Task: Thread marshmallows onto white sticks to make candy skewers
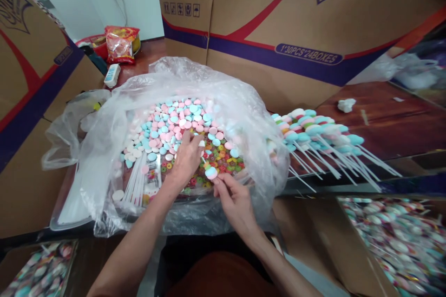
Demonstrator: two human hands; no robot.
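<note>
My right hand point(235, 195) pinches a candy stick by its near end, where a blue, white and pink marshmallow disc point(211, 173) sits beside a green-yellow ring candy. My left hand point(186, 158) reaches over the heap with its fingers curled among the pieces; a white bit shows by its fingertips, and what it grips is partly hidden. Pastel marshmallow discs point(167, 125) lie heaped in a large clear plastic bag point(226, 86). Fruit-coloured ring candies point(225, 160) spread in front of them. White sticks point(135, 178) and a small printed packet point(153, 176) lie left of my hands.
Finished candy sticks point(313, 130) are stacked on the table at right. Large cardboard boxes point(265, 69) stand behind and at left point(21, 148). Open boxes of wrapped candies point(400, 236) flank the table below. A red snack bag point(121, 41) and a white remote-like object point(112, 75) lie back left.
</note>
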